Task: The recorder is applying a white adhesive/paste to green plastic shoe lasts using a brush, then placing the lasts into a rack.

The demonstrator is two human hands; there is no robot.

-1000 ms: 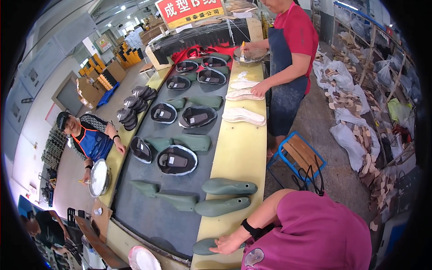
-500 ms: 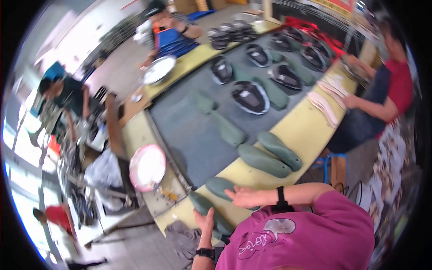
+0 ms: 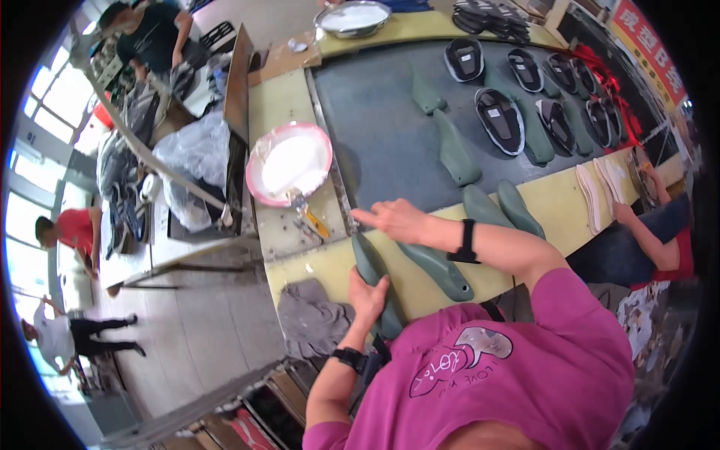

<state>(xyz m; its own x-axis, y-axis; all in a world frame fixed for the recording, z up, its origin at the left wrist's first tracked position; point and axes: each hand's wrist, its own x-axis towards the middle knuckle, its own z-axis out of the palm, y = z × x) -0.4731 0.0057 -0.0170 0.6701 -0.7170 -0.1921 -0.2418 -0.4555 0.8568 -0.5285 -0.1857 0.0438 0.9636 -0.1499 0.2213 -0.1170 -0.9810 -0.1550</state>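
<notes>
My left hand (image 3: 367,296) is wrapped round a green shoe last (image 3: 368,259), which stands tilted at the table's near edge. My right hand (image 3: 401,223) hovers past the last's top end, index finger stretched out and the other fingers partly bent, with nothing visible in it. Just left of its fingertips lies a yellow-handled brush (image 3: 315,223), leaning at the rim of a pink bowl (image 3: 264,196) of white stuff. Another green last (image 3: 436,271) lies below my right forearm, partly covered by it. A crumpled grey cloth (image 3: 311,319) hangs beside my left hand.
More green lasts (image 3: 454,154) and several dark shoe uppers (image 3: 501,120) sit on the grey belt (image 3: 367,82). At right, a co-worker's hand (image 3: 624,214) touches pale insole-shaped pieces (image 3: 589,199). A metal basin (image 3: 352,31) stands at the back; a plastic-bagged pile (image 3: 191,176) is left.
My view has swung left. My right hand has moved from the neighbouring last toward the brush and bowl. My left hand still grips its last.
</notes>
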